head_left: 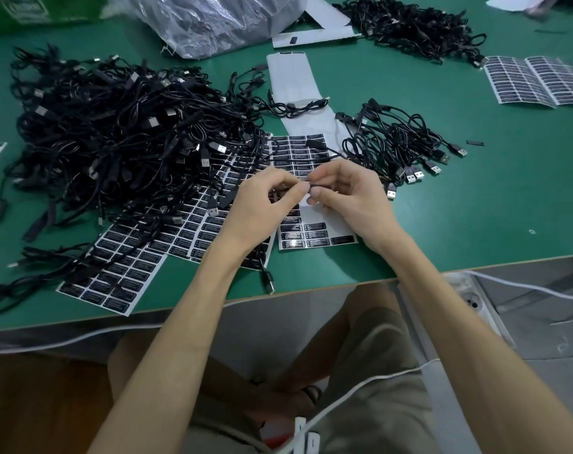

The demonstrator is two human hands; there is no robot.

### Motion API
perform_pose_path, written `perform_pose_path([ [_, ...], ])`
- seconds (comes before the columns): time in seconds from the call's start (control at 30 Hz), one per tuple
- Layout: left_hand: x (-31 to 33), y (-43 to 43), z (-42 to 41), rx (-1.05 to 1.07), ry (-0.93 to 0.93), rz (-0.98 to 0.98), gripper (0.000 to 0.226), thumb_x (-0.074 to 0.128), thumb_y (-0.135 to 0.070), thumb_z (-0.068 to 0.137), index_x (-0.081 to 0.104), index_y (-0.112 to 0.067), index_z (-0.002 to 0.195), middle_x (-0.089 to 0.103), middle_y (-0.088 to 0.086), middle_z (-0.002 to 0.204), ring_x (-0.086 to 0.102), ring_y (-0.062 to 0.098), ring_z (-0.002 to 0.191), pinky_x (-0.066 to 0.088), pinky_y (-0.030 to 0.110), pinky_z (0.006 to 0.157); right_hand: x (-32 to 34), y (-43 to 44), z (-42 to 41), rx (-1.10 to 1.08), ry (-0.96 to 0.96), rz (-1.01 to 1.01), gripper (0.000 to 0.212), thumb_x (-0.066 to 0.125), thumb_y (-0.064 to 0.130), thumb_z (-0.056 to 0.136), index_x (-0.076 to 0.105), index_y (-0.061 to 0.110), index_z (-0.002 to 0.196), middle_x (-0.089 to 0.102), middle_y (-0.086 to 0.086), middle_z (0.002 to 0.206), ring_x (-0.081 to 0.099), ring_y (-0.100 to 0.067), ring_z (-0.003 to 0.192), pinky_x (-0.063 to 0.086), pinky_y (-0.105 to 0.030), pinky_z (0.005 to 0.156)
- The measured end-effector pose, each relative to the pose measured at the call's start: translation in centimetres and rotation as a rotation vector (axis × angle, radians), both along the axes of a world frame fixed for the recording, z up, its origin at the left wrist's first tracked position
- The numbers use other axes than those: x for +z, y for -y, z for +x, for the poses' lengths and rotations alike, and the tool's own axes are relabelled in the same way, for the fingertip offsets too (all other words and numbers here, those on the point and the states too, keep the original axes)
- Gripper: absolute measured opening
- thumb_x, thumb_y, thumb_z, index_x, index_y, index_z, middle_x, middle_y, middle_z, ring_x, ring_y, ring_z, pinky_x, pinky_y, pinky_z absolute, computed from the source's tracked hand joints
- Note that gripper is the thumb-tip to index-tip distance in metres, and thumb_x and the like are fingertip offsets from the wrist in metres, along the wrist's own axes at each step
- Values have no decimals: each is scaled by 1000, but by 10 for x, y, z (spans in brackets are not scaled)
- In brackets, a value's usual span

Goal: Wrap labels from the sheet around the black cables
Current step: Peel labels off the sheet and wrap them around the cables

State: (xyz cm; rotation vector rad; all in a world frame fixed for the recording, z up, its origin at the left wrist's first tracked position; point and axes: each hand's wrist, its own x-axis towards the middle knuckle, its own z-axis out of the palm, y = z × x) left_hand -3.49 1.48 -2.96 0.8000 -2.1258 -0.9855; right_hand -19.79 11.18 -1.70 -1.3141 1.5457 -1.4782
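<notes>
My left hand [263, 204] and my right hand [347, 194] meet above a partly used label sheet [314, 235]. Together they pinch a thin black cable [311, 186] between fingertips; the cable runs up and away towards the small cable pile [399, 142] on the right. Whether a label sits on the pinched spot is hidden by the fingers. A large tangled heap of black USB cables [115, 132] lies to the left, partly covering more label sheets [128, 267].
A green table [475, 224] carries everything; its front edge runs just below my forearms. Further label sheets [537, 81] lie at the right, empty backing strips [291, 83] in the middle, a plastic bag [213, 18] and another cable pile [412, 24] at the back.
</notes>
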Motion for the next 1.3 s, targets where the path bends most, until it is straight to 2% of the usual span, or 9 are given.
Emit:
perform_pose_path([
  [0.1, -1, 1, 0, 0, 3, 6, 11, 70, -35, 97, 73, -28, 89, 71, -9, 86, 66, 11, 83, 54, 29, 78, 0, 1, 3, 2, 13, 9, 22, 78, 5, 89, 67, 3, 108, 74, -16, 93, 73, -21, 81, 61, -35, 78],
  [0.2, -1, 1, 1, 48, -34, -14, 15, 68, -29, 98, 70, -18, 88, 67, -8, 84, 62, 7, 77, 49, 21, 71, 0, 3, 3, -97, -59, 32, 28, 78, 10, 90, 66, 5, 115, 74, -11, 103, 72, -19, 93, 60, -36, 88],
  [0.37, 4, -1, 2, 202, -149, -58, 22, 61, -27, 102, 65, -10, 89, 69, 2, 82, 65, 17, 77, 53, 32, 71, -2, 5, 3, -264, -241, 51, 29, 56, 0, 100, 63, 7, 127, 71, -2, 116, 66, -11, 108, 53, -27, 98],
  [0.43, 4, -1, 3, 258, -195, -34, 26, 56, -31, 105, 64, -11, 92, 74, -3, 85, 71, 11, 82, 56, 28, 76, -3, 6, 5, -233, -319, 87, 31, 53, -2, 99, 63, 6, 128, 70, -2, 116, 65, -12, 108, 51, -24, 99],
  [0.57, 1, 3, 4, 310, -166, 19, 26, 50, -34, 107, 63, -14, 97, 75, -11, 92, 70, -2, 91, 52, 15, 82, -3, 7, 9, -212, -400, 84, 18, 61, 14, 101, 68, 12, 117, 72, 3, 104, 66, -8, 97, 52, -20, 86],
  [0.67, -1, 5, 3, 290, -125, -8, 27, 51, -35, 107, 63, -13, 96, 75, -13, 91, 69, -7, 91, 48, 9, 78, -2, 6, 9, -249, -400, 46, 21, 68, 17, 97, 67, 13, 118, 72, 4, 103, 62, -7, 97, 48, -16, 80],
  [0.87, -2, 4, 2, 323, -92, -33, 30, 50, -39, 107, 64, -16, 93, 75, -12, 82, 71, -3, 81, 49, 11, 75, -4, 8, 11, -150, -682, 189, 59, 76, 43, 89, 59, 16, 139, 65, 2, 131, 45, -18, 127, 39, -33, 107],
  [1.03, -2, 3, 2, 331, -89, -35, 30, 49, -38, 107, 63, -15, 93, 74, -10, 79, 71, -3, 78, 48, 10, 72, -7, 8, 14, -148, -821, 164, 64, 74, 57, 85, 64, 15, 132, 62, 0, 129, 45, -22, 123, 38, -37, 107],
  [1.3, -2, 4, 2, 330, -97, -47, 30, 51, -37, 107, 63, -14, 93, 73, -11, 82, 69, 0, 81, 48, 11, 72, -11, 10, 16, -173, -896, 122, 60, 73, 58, 85, 74, 10, 122, 64, -2, 108, 49, -25, 111, 42, -36, 97],
])
